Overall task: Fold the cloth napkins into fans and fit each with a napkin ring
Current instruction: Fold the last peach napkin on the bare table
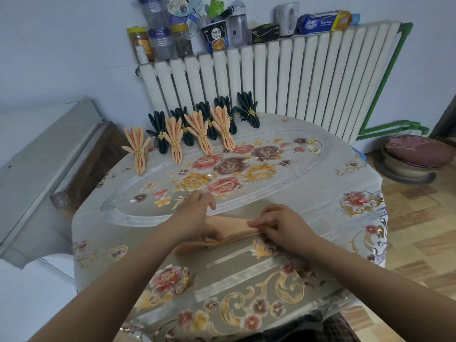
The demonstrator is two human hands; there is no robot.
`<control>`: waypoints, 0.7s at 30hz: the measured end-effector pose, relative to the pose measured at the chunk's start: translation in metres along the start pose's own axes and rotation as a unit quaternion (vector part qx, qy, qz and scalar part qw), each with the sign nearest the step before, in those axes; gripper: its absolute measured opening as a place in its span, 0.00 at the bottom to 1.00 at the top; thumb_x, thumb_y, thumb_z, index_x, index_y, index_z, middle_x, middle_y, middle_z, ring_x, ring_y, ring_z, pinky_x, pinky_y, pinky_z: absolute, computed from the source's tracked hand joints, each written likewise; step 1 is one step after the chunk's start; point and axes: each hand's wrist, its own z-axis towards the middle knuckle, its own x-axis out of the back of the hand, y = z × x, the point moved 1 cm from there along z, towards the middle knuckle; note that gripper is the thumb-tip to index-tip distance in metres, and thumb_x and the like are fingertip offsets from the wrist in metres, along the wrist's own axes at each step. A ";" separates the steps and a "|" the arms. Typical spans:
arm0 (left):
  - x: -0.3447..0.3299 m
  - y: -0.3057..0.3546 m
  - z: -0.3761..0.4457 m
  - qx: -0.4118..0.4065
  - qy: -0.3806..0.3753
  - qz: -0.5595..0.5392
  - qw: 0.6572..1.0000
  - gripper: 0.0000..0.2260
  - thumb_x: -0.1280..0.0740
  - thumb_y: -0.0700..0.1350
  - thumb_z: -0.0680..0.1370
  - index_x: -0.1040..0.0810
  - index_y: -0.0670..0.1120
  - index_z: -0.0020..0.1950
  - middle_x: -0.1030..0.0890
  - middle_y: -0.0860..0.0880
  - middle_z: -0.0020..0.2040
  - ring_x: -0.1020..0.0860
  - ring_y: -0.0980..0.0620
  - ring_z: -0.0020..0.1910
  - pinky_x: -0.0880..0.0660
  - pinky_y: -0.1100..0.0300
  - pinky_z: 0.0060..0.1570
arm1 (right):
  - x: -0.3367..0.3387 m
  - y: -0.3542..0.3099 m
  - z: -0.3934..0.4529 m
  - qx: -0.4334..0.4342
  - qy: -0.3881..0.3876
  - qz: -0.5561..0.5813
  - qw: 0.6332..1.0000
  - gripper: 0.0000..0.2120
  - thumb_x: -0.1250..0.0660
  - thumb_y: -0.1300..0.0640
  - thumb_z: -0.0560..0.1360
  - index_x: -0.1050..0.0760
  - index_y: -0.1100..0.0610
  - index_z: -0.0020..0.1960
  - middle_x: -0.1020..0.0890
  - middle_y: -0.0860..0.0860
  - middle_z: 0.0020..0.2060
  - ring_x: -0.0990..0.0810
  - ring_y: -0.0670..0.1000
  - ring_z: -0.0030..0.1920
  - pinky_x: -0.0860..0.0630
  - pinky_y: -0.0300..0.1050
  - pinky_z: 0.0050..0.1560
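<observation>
A peach cloth napkin point(229, 233), partly pleated into a narrow band, lies on the near part of a floral tabletop point(308, 193), between two hands. The left hand point(195, 215) rests over the napkin's left end with fingers straight and the thumb tucked against the folds, while the right hand point(278, 227) pinches the pleats at the right end with curled fingers. Along the far edge lie finished fans, four peach point(201, 132) and five dark point(248, 108), each ringed in gold; a loose gold napkin ring point(314, 145) lies apart, to their right.
</observation>
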 end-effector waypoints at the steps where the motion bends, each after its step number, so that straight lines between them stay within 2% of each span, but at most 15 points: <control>1: 0.000 0.003 -0.002 -0.046 0.018 0.035 0.998 0.23 0.25 0.54 0.67 0.32 0.54 0.55 0.38 0.55 0.56 0.39 0.54 0.59 0.38 0.56 0.59 | -0.002 0.001 -0.002 0.041 0.012 -0.057 0.997 0.10 0.34 0.58 0.74 0.17 0.48 0.51 0.21 0.47 0.43 0.24 0.48 0.44 0.28 0.42 0.46; 3: -0.002 0.013 -0.006 -0.148 0.040 0.091 0.984 0.12 0.33 0.51 0.72 0.26 0.53 0.55 0.33 0.54 0.57 0.37 0.53 0.60 0.41 0.56 0.63 | -0.003 0.002 -0.007 0.101 0.028 -0.117 0.988 0.11 0.32 0.54 0.70 0.17 0.49 0.51 0.20 0.49 0.44 0.24 0.52 0.46 0.27 0.45 0.45; 5: -0.009 0.020 -0.009 -0.205 0.031 0.109 0.972 0.12 0.40 0.47 0.75 0.23 0.49 0.55 0.27 0.49 0.57 0.31 0.49 0.58 0.36 0.57 0.60 | -0.002 0.002 -0.005 0.148 0.035 -0.157 0.976 0.12 0.27 0.52 0.65 0.16 0.51 0.49 0.19 0.50 0.44 0.22 0.54 0.45 0.25 0.47 0.44; 9: -0.016 0.023 -0.010 -0.189 0.020 0.104 0.976 0.10 0.37 0.47 0.78 0.27 0.46 0.58 0.27 0.48 0.58 0.30 0.50 0.57 0.34 0.61 0.55 | -0.007 -0.003 0.008 0.228 0.046 -0.237 0.943 0.08 0.24 0.56 0.61 0.16 0.55 0.40 0.20 0.50 0.35 0.22 0.53 0.37 0.26 0.41 0.38; 13: -0.018 0.030 -0.010 -0.186 0.037 0.151 0.970 0.11 0.37 0.50 0.77 0.29 0.46 0.56 0.27 0.48 0.56 0.30 0.49 0.55 0.37 0.61 0.48 | -0.012 0.000 0.007 0.264 0.075 -0.277 0.921 0.05 0.31 0.55 0.68 0.19 0.56 0.39 0.22 0.50 0.33 0.23 0.53 0.35 0.27 0.42 0.38; 17: -0.020 0.035 -0.009 -0.177 0.049 0.177 0.967 0.13 0.37 0.53 0.77 0.30 0.47 0.56 0.28 0.49 0.55 0.30 0.49 0.54 0.34 0.58 0.48 | -0.009 -0.006 0.013 0.220 0.058 -0.245 0.943 0.12 0.40 0.54 0.69 0.20 0.57 0.39 0.21 0.51 0.32 0.23 0.53 0.34 0.26 0.41 0.36; 21: -0.015 0.041 -0.001 -0.189 0.090 0.249 0.946 0.11 0.45 0.43 0.80 0.31 0.44 0.61 0.28 0.45 0.58 0.30 0.45 0.58 0.35 0.55 0.53 | 0.003 -0.010 0.022 0.069 -0.022 -0.198 0.978 0.10 0.39 0.54 0.72 0.22 0.57 0.48 0.21 0.52 0.40 0.25 0.52 0.41 0.35 0.41 0.38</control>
